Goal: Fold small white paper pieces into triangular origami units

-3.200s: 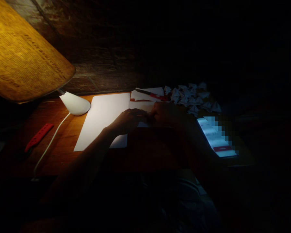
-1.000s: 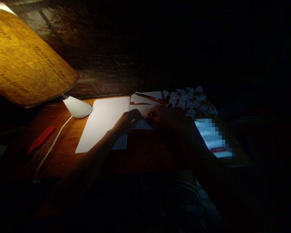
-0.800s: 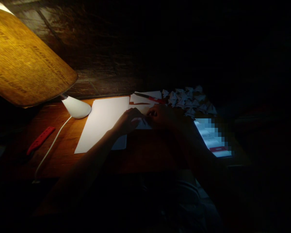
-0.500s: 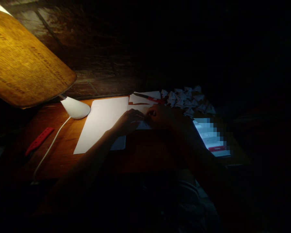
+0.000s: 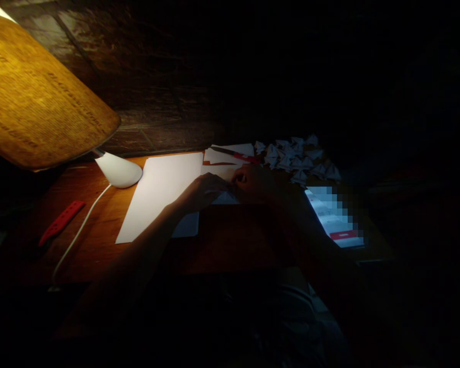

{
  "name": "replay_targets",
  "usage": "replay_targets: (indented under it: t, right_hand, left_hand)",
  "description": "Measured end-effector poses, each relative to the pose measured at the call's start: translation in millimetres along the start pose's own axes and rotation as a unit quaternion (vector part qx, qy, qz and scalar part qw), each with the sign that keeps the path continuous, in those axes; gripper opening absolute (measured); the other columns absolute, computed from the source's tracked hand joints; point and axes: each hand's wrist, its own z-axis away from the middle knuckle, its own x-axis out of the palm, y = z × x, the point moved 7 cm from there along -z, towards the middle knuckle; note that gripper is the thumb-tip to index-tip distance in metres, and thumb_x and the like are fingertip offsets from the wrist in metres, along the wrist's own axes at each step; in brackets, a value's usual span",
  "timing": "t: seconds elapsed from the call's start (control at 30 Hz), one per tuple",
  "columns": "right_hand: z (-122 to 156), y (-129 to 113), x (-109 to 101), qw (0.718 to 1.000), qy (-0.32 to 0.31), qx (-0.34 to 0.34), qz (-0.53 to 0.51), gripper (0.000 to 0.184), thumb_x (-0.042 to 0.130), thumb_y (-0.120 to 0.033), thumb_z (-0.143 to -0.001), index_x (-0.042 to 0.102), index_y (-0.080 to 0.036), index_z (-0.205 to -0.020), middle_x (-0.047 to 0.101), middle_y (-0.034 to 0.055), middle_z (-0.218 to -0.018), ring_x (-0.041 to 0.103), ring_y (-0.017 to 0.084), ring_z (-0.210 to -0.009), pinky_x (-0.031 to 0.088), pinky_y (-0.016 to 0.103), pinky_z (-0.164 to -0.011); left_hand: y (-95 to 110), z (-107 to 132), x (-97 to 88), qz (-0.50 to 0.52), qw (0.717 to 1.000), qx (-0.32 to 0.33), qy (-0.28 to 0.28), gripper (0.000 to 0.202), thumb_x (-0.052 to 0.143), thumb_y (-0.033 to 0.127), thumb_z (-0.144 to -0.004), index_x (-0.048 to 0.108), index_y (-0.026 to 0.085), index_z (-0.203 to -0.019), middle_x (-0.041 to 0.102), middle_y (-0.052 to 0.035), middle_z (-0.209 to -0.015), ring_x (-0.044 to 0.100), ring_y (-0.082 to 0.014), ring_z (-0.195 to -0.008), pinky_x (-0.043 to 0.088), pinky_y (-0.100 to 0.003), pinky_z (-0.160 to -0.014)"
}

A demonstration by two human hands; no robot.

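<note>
Under the lamplight, my left hand is bent over a small piece of folded white paper, its fingers closed on the near side. My right hand meets it from the right, thumb and fingers pinched at the paper's other end. Both hands are low over the table, and shadow hides most of the fingertips. Large white sheets lie flat beneath and to the left of my left hand. Just beyond my right hand, a knife with a red handle rests on smaller cut paper.
A pile of small folded paper pieces lies at the back right. Nearer on the right is a lit phone. A lamp with a patterned shade and white base stands left, its cord running past a red holed object.
My hands stay at the same spot with only slight finger shifts on the folded paper. The surrounding things have not moved.
</note>
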Motion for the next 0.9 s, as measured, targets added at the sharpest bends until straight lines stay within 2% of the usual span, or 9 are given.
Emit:
replay_targets:
  t: [0.23, 0.37, 0.63, 0.77, 0.9]
  right_hand:
    - [1.5, -1.9, -1.3, 1.000, 0.001, 0.015, 0.002, 0.024, 0.068, -0.023, -0.092, 0.087, -0.022, -0.107, 0.084, 0.0076, -0.111, 0.073, 0.023, -0.097, 0.048, 0.032, -0.080]
    - [1.0, -1.5, -0.5, 1.000, 0.005, 0.010, 0.005, 0.024, 0.067, -0.022, -0.094, 0.086, -0.022, -0.107, 0.084, 0.0076, -0.112, 0.073, 0.023, -0.098, 0.047, 0.032, -0.080]
    - [-0.4, 3.3, 3.9, 1.000, 0.004, -0.002, -0.006, 0.021, 0.069, -0.025, -0.095, 0.085, -0.021, -0.108, 0.084, 0.0081, -0.110, 0.072, 0.023, -0.095, 0.047, 0.031, -0.079]
    - [0.2, 2.1, 3.0, 0.997, -0.017, -0.043, -0.067, 0.022, 0.072, -0.026, -0.094, 0.085, -0.019, -0.111, 0.084, 0.0080, -0.113, 0.074, 0.021, -0.097, 0.049, 0.029, -0.081]
    - [-0.3, 2.0, 2.9, 0.990, -0.032, -0.092, -0.100, 0.027, 0.072, -0.012, -0.085, 0.085, -0.021, -0.107, 0.084, 0.0062, -0.113, 0.074, 0.021, -0.099, 0.051, 0.029, -0.086]
  left_hand:
    - [-4.1, -0.6, 2.8, -0.010, 1.000, -0.002, 0.000, 0.024, 0.060, 0.024, -0.103, 0.082, 0.024, -0.112, 0.083, -0.0091, -0.117, 0.075, -0.0229, -0.113, 0.062, -0.044, -0.100]
    - [-4.8, -0.9, 3.0, -0.023, 1.000, 0.004, 0.000, 0.021, 0.064, 0.027, -0.101, 0.082, 0.024, -0.111, 0.082, -0.0092, -0.116, 0.074, -0.0243, -0.110, 0.060, -0.045, -0.099]
    - [-4.3, -0.2, 4.2, -0.087, 0.996, -0.036, -0.008, 0.020, 0.068, 0.027, -0.098, 0.081, 0.029, -0.113, 0.082, -0.0042, -0.117, 0.071, -0.0274, -0.113, 0.052, -0.047, -0.101]
    - [-2.4, 0.3, 1.6, -0.110, 0.993, -0.052, 0.003, 0.019, 0.069, 0.027, -0.098, 0.080, 0.032, -0.112, 0.082, -0.0018, -0.116, 0.069, -0.0272, -0.112, 0.047, -0.048, -0.106]
    - [-2.4, -0.7, -0.3, -0.136, 0.988, -0.072, 0.009, 0.017, 0.069, 0.029, -0.098, 0.080, 0.031, -0.110, 0.082, -0.0022, -0.116, 0.068, -0.0288, -0.112, 0.045, -0.050, -0.106]
